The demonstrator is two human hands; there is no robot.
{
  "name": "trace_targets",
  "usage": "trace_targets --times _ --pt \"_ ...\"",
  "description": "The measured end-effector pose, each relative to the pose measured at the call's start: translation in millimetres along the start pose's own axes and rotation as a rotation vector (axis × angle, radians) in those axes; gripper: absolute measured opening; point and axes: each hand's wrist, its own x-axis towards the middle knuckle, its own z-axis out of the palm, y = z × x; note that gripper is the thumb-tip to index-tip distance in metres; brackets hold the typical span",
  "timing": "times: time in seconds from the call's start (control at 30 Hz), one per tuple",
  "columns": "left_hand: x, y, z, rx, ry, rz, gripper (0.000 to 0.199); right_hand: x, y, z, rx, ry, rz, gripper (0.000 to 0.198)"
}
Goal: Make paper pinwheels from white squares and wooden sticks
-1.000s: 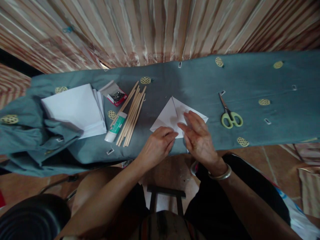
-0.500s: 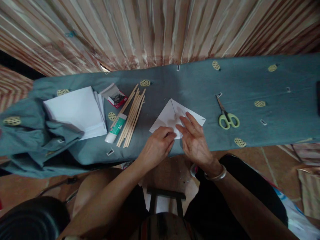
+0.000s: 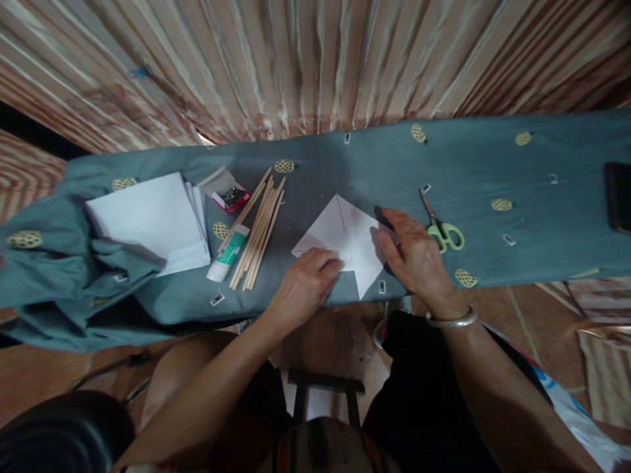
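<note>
A sheet of white paper [image 3: 362,226], creased and folded, lies flat in the middle of the cloth-covered table. One pointed flap of it sticks out toward me at the lower right. My left hand [image 3: 311,276] is closed at the paper's near left edge, fingers curled over it. Beside the right edge is my right hand [image 3: 419,256], thumb and fingers apart, with the thumb tip close to the paper; a dark shadow lies under it. A pair of scissors with light green handles [image 3: 446,235] rests just beyond that hand.
Left of the paper lie several thin wooden sticks [image 3: 261,233], a glue stick [image 3: 228,253] and an open small box of dark metal pieces [image 3: 231,197]. A stack of white paper [image 3: 148,217] sits farther left on bunched cloth. At the far right is a dark flat object [image 3: 618,197].
My right hand has moved right, off the middle of the paper to its right side. The right flap now points out toward me. My left hand has barely moved.
</note>
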Motion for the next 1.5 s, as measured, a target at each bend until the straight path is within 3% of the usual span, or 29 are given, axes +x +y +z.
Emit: trace_targets --times 0.2,0.33,0.5,0.57,0.67,0.83,1.07,1.3,1.4,1.5 --pt "-4 -22 -12 0.054 0.052 -0.005 0.022 -5 4 -10 0.226 -0.091 0.259 0.046" --pt "-6 -35 -17 0.034 0.067 -0.046 0.026 -16 1 -7 0.429 -0.160 0.338 0.038" --pt "-6 -25 -20 0.036 0.110 -0.068 0.030 -26 -13 -12 0.418 -0.216 0.398 0.047" --pt "-7 -13 -18 0.053 0.122 -0.039 0.026 -27 -15 -17 0.384 -0.238 0.368 0.051" --pt "-10 4 -9 0.054 0.074 0.103 0.028 -28 -11 -22 0.383 -0.300 0.263 0.041" --pt "-11 14 0 0.120 -0.021 0.099 0.020 -34 -3 -20 0.452 -0.392 0.195 0.030" --pt "-13 10 -6 0.144 -0.006 0.142 0.015 -39 -12 -18 0.401 -0.276 0.066 0.023" --pt "-16 9 -3 0.140 0.026 0.136 0.017 -31 -23 -19 0.136 -0.104 -0.112 0.019" --pt "-15 6 -8 0.099 0.078 0.097 0.021 -27 -24 -19 0.159 -0.119 -0.151 0.019" --pt "-15 1 -13 0.068 0.105 0.020 0.025 -26 -26 -18 0.316 -0.220 -0.136 0.018"
